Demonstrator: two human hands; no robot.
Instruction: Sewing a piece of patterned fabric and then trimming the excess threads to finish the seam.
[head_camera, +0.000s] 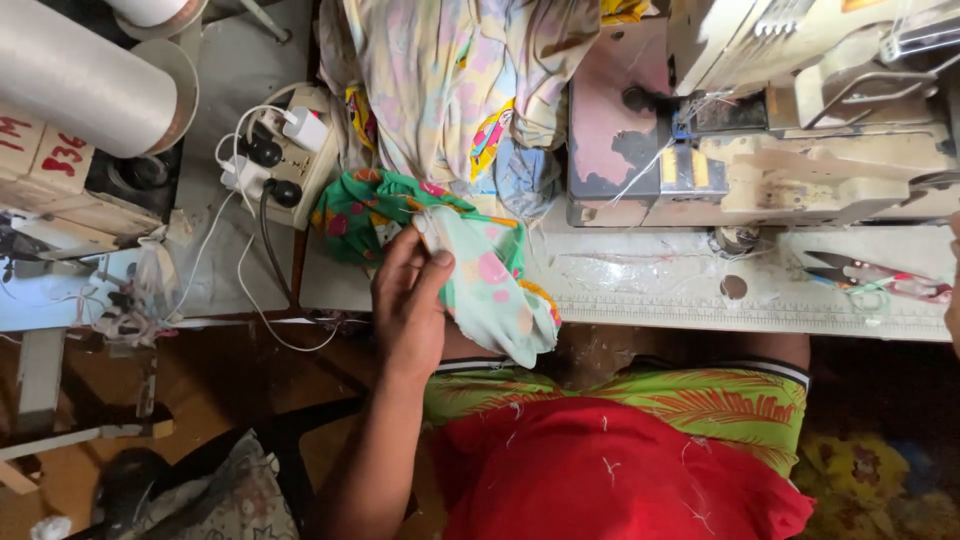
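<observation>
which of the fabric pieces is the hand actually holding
The green floral piece at the table edge, pinched by the left hand; the pale yellow pile behind lies untouched.

Top left, beneath the large white film roll (85, 75): two pale squarish labels (40, 150) with red handwritten marks, side by side on a wooden block; no packages, signs or screens.

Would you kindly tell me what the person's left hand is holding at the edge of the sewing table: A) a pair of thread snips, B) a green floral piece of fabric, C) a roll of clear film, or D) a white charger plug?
B: the left hand pinches the green floral fabric at the table edge, while the thread snips lie untouched to the right.
</observation>
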